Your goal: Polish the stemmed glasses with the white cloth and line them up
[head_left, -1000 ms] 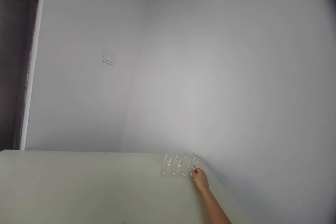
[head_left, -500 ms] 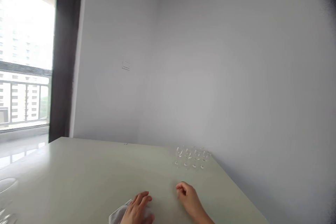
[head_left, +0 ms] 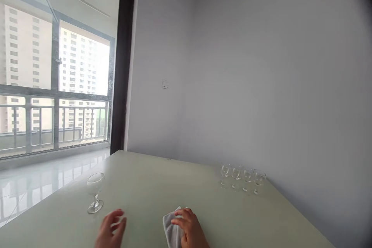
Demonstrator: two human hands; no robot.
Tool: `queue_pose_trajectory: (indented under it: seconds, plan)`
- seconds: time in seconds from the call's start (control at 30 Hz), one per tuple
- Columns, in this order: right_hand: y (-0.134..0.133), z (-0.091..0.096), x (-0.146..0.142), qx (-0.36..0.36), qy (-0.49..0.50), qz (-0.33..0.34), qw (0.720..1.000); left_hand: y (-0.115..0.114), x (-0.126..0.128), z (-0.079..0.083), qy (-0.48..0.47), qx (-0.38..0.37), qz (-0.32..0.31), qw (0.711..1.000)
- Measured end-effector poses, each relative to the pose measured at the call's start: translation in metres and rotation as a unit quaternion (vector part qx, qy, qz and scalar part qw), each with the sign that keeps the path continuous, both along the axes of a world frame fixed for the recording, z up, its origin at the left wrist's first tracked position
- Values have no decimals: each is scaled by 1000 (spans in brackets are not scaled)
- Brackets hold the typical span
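Observation:
A clear stemmed glass (head_left: 95, 186) stands upright on the left part of the pale table (head_left: 139, 190). My left hand (head_left: 112, 228) is just in front of it to the right, fingers curved and apart, holding nothing. Near the table's front, a folded light grey cloth (head_left: 171, 226) lies partly under my right hand (head_left: 191, 226). The fingers of that hand curl over the cloth and its thumb is on the near side. How firmly the cloth is gripped is hard to see.
Several more stemmed glasses (head_left: 236, 174) stand in a cluster at the table's far right, near the grey wall (head_left: 261, 85). A dark door frame (head_left: 123, 66) and a window with a railing (head_left: 81, 118) are on the left.
The view has turned left, bringing the single glass fully into sight. My left hand has come off the cloth and moved left towards that glass; my right hand has moved onto the cloth.

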State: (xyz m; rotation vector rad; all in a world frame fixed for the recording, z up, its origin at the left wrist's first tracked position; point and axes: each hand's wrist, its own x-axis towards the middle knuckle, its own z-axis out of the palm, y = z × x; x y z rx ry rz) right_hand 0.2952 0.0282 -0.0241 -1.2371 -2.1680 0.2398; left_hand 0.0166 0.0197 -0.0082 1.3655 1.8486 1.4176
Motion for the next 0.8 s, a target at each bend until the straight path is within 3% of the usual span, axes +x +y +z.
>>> queue_pose_trajectory:
  seconds: [0.1,0.17,0.33,0.53,0.8]
  plan:
    - [3,-12,5,-33,-45,33,998,-2,-44,0,-31,-31,176,983]
    - [3,-15,9,-44,-56,51,996,1,-62,2,-2,-41,220,975]
    - [9,-22,18,-70,-99,80,989,23,-81,4,46,-45,195,979]
    - [36,-58,31,-39,-105,121,986,69,-91,-3,40,-58,155,985]
    - [39,-87,27,3,-111,6,994,97,-104,4,50,-93,112,988]
